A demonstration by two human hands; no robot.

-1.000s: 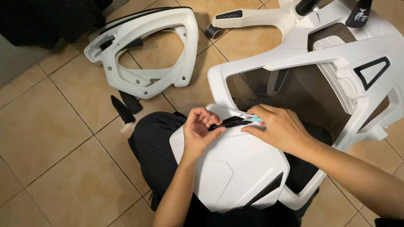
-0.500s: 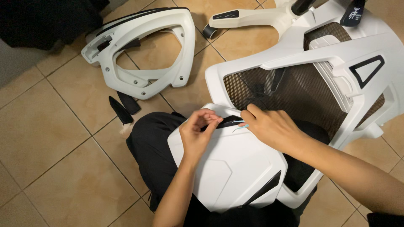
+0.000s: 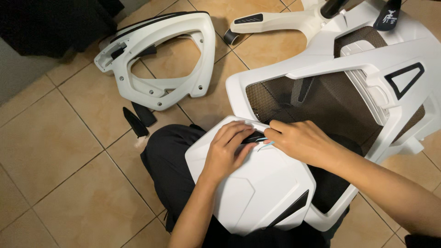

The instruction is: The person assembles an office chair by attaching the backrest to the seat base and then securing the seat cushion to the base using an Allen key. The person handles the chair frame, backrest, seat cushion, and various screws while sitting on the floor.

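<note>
White chair parts [image 3: 158, 55] on tiled floor [image 3: 59, 160]

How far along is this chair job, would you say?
Done: one black trim strip sits in the white panel's lower edge. In hand: left hand presses a second black strip into the top edge; right hand pinches light-blue backing film. Left: two black strips on the floor, the white frame unattached.

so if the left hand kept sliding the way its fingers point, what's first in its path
Probably the right hand: the left hand points up-right along the black trim strip on the white panel, fingertips nearly meeting.
</note>
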